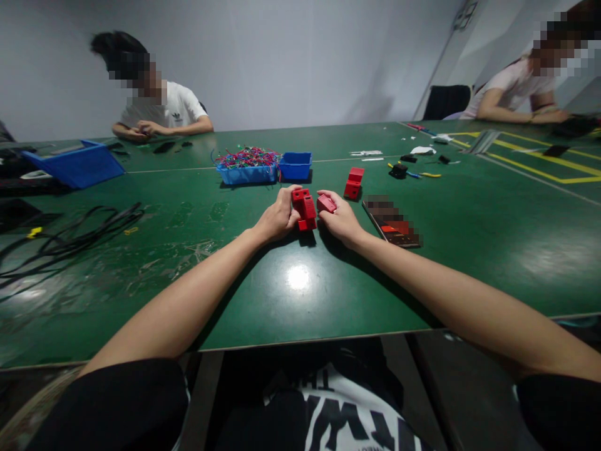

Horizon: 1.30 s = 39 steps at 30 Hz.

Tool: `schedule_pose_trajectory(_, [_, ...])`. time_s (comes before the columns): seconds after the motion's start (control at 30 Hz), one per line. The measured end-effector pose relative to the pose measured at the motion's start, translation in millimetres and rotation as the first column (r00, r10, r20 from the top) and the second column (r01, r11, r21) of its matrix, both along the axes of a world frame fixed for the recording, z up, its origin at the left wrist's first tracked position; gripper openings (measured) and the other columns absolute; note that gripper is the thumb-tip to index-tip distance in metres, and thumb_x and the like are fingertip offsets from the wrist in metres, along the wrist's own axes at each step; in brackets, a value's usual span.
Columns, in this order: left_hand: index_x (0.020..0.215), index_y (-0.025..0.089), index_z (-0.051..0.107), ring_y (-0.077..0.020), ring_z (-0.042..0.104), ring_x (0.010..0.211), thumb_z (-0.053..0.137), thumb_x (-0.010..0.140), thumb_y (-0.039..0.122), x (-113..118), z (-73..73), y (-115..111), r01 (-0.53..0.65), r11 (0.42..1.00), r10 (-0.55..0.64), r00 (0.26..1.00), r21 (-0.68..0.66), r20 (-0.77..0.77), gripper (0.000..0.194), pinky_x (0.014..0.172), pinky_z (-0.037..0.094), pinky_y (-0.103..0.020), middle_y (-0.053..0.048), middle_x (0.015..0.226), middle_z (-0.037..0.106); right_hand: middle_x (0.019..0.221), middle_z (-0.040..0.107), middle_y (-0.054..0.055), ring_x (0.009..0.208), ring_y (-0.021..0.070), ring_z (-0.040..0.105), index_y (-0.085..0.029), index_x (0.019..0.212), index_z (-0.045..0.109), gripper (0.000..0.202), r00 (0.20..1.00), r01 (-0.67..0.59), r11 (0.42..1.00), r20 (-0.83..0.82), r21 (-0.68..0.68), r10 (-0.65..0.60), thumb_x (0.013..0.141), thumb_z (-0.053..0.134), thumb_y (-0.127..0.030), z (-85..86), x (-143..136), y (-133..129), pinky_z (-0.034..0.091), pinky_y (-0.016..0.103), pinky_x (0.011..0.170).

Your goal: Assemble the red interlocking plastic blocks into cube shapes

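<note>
My left hand point(280, 215) is closed around a red plastic block with holes and a stepped shape point(305, 210), held just over the table. Close by on the right, my right hand point(342, 219) grips a smaller red plastic piece point(326, 203) between thumb and fingers. A narrow gap separates the two red parts. Beyond my right hand, another red plastic part point(354, 183) sits on the green table point(263, 300). A phone point(392, 222) with a lit screen lies to the right of that hand.
Behind my hands stand a blue bin of colourful wires point(248, 175) and a smaller blue bin point(295, 167). Black cables point(70, 241) and a tilted blue tray point(77, 166) are at left. A black connector with wires point(399, 171) lies right. Two people sit across the table.
</note>
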<state>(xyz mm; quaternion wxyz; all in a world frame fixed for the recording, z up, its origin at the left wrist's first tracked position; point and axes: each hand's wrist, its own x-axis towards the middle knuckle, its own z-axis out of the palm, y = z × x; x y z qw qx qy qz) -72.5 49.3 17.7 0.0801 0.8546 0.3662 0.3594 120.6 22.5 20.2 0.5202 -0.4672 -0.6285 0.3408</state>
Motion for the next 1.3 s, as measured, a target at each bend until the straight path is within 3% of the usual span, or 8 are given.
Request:
schedule_pose_trajectory(0.17, [0.140, 0.019, 0.030, -0.0267, 0.055, 0.115, 0.045, 0.078, 0.022, 0.1, 0.3, -0.1, -0.001, 1.000, 0.001, 1.000, -0.003, 0.005, 0.063, 0.102, 0.046, -0.047, -0.014, 0.130, 0.045, 0.102, 0.065, 0.005, 0.087, 0.0202, 0.062, -0.021, 0.112, 0.052, 0.048, 0.995, 0.048, 0.999, 0.091, 0.025, -0.050, 0.065, 0.054, -0.014, -3.9, 1.5, 1.0, 0.049, 0.037, 0.084])
schedule_pose_trajectory(0.37, [0.140, 0.017, 0.031, -0.0279, 0.055, 0.115, 0.045, 0.078, 0.022, 0.5, 0.6, -0.5, -0.008, 1.000, 0.008, 1.000, -0.006, -0.001, 0.063, 0.103, 0.046, -0.049, -0.015, 0.129, 0.046, 0.104, 0.071, 0.005, 0.096, 0.0211, 0.066, -0.021, 0.104, 0.063, 0.037, 0.994, -0.078, 0.992, 0.085, 0.097, 0.070, 0.070, 0.052, -0.012, -6.6, 1.7, 2.2, 0.050, 0.039, 0.093])
schedule_pose_trajectory(0.67, [0.140, 0.020, 0.030, -0.0266, 0.056, 0.114, 0.046, 0.078, 0.023, -1.0, -1.8, 2.0, 0.023, 1.000, -0.024, 1.000, 0.017, 0.014, 0.064, 0.102, 0.046, -0.048, -0.014, 0.130, 0.045, 0.108, 0.067, 0.010, 0.099, 0.0251, 0.064, -0.018, 0.114, 0.063, 0.057, 0.978, 0.074, 0.994, 0.186, 0.085, -0.089, 0.058, 0.060, -0.009, -10.3, 5.7, 8.7, 0.049, 0.044, 0.098])
schedule_pose_trajectory(0.93, [0.140, 0.018, 0.031, -0.0271, 0.055, 0.116, 0.046, 0.079, 0.024, -0.5, 0.8, -1.1, 0.016, 1.000, -0.016, 1.000, -0.008, 0.009, 0.063, 0.102, 0.047, -0.047, -0.015, 0.132, 0.045, 0.104, 0.064, 0.008, 0.088, 0.0213, 0.062, -0.019, 0.111, 0.059, 0.054, 0.989, 0.046, 0.996, 0.134, 0.074, -0.056, 0.058, 0.062, -0.014, -8.5, 3.7, 4.8, 0.052, 0.040, 0.086])
schedule_pose_trajectory(1.13, [0.140, 0.017, 0.030, -0.0274, 0.055, 0.116, 0.045, 0.080, 0.023, -0.6, 0.0, 0.0, 0.012, 1.000, -0.012, 1.000, 0.004, 0.002, 0.062, 0.101, 0.048, -0.047, -0.016, 0.131, 0.045, 0.105, 0.065, 0.008, 0.091, 0.0226, 0.063, -0.019, 0.104, 0.063, 0.049, 0.990, 0.069, 0.990, 0.110, 0.127, -0.083, 0.057, 0.058, -0.009, -5.8, 5.5, 5.4, 0.051, 0.040, 0.088])
schedule_pose_trajectory(1.3, [0.139, 0.019, 0.030, -0.0268, 0.056, 0.115, 0.045, 0.080, 0.023, -0.3, -0.6, 0.4, 0.005, 1.000, -0.005, 1.000, 0.010, 0.003, 0.061, 0.102, 0.047, -0.048, -0.015, 0.131, 0.045, 0.099, 0.069, 0.006, 0.090, 0.0225, 0.065, -0.019, 0.096, 0.065, 0.035, 0.994, 0.062, 0.988, 0.079, 0.139, -0.073, 0.062, 0.061, -0.014, -3.4, 3.9, 3.6, 0.051, 0.039, 0.089])
